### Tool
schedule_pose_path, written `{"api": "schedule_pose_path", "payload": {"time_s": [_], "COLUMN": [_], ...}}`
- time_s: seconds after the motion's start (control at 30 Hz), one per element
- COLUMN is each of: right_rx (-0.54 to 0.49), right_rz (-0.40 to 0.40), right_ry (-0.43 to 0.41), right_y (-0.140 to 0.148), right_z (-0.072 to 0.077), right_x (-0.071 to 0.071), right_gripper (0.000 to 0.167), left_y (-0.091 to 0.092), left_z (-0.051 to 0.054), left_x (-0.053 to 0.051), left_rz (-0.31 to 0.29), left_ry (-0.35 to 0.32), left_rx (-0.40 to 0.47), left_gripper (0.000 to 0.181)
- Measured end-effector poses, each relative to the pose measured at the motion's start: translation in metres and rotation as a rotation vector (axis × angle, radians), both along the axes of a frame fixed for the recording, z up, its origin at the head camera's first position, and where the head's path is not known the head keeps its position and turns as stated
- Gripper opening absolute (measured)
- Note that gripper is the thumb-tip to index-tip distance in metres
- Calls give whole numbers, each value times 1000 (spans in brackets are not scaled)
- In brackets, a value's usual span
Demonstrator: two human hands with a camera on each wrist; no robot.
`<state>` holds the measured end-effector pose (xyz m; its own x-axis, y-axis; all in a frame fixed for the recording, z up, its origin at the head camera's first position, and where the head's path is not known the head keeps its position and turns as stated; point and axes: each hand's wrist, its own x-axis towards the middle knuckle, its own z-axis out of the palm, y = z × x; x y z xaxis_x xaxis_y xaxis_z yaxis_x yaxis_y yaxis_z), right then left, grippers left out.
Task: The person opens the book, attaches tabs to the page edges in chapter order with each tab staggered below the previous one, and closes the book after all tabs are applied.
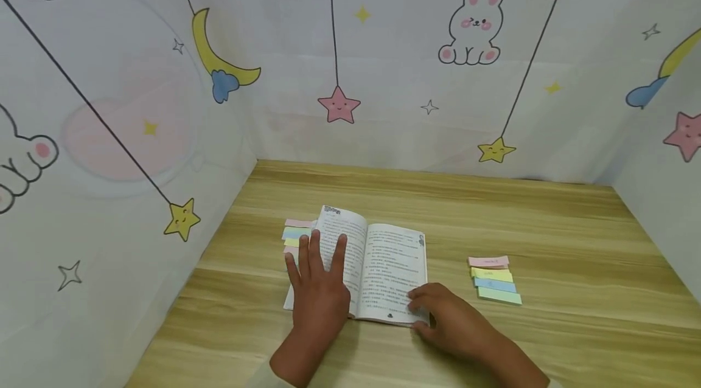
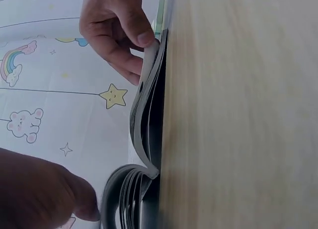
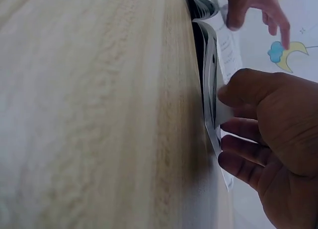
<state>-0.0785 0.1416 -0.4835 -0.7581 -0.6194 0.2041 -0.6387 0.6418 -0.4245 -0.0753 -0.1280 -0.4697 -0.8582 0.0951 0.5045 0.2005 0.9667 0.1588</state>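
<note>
An open book (image 1: 394,266) of printed text lies on the wooden table, its pages facing up. Over the left page is my left hand (image 1: 320,300), with its fingers spread and nearly straight. At the lower right corner of the book, my right hand (image 1: 454,318) pinches the page edge between thumb and fingers. The right wrist view shows the thumb (image 3: 231,92) against a slightly lifted page corner (image 3: 223,112). In the left wrist view, the pages (image 2: 141,117) bow upward on both sides of the spine.
Coloured sticky tabs (image 1: 495,278) in pink, yellow, blue and green lie right of the book. More tabs (image 1: 296,233) stick out past its left edge. White cloth walls (image 1: 383,132) printed with stars, moons and animals enclose the table (image 1: 575,242) at the back and sides.
</note>
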Motion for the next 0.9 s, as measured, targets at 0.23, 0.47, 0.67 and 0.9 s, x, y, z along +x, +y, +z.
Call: {"api": "schedule_pose_path", "payload": {"time_s": [0.23,0.47,0.67,0.9], "right_rx": [-2,-30,-106,-137], "right_rz": [21,-13,-47,-149], "right_ry": [36,63,180,249], "right_y": [1,0,-1,-3], "right_z": [2,2,2,7], "right_x": [-3,-4,-5,-3], "right_gripper": [10,17,34,53], "left_y": [4,7,7,7], "left_z": [5,1,-1,-4], "left_x": [5,8,8,7], "left_rz": [-298,-460,-419,-408], "left_ry": [-145,-292,-316,-247], "left_rx": [-207,-179,-156,-123], "left_gripper": [43,26,35,36]}}
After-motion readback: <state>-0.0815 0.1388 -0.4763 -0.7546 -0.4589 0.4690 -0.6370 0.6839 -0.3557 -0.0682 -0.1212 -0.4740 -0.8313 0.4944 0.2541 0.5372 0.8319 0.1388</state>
